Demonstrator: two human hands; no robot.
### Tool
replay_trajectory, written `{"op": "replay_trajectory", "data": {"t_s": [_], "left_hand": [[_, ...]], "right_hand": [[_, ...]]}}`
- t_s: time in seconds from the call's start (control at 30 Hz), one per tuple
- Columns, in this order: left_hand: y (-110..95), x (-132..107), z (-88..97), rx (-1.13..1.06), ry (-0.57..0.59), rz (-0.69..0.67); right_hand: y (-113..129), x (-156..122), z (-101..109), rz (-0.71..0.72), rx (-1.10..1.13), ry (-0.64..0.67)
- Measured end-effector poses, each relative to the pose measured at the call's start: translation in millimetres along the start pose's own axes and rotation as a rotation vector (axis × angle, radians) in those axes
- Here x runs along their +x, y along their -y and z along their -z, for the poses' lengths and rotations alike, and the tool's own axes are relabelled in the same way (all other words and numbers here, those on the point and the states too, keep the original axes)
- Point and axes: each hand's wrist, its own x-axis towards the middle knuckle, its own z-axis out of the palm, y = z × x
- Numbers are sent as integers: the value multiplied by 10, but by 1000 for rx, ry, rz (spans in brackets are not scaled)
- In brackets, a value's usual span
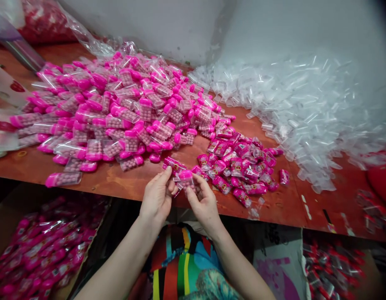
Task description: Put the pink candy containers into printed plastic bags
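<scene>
My left hand [157, 196] and my right hand [202, 201] meet at the front edge of a red-brown table [124, 181]. Together they pinch a small clear container with a pink cap [185, 178], filled with pink beads, and a pink printed label [174, 165] beside it. Both hands are closed on it with fingertips. A big heap of the same pink-capped containers [118, 108] lies to the left. Right of my hands sits a smaller pile of pink labelled packets [239, 166].
A mound of clear plastic sleeves [305, 108] covers the table's right side. Below the table, a box of finished pink packs [39, 250] stands at the left and red packs [333, 266] at the right. A bag of red items [46, 21] sits far left.
</scene>
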Motion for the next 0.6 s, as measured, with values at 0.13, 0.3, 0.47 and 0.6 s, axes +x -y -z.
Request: {"op": "replay_trajectory", "data": {"t_s": [0.13,0.3,0.47,0.6], "left_hand": [[-7,-23,-8,24,42,5],[23,-55,9,50,73,24],[46,-51,32,79,31,-11],[44,-32,46,64,2,-27]], "right_hand": [[-1,6,27,6,-17,7],[30,7,34,-119,180,60],[88,23,52,-293,442,93],[118,43,110,-354,526,88]]}}
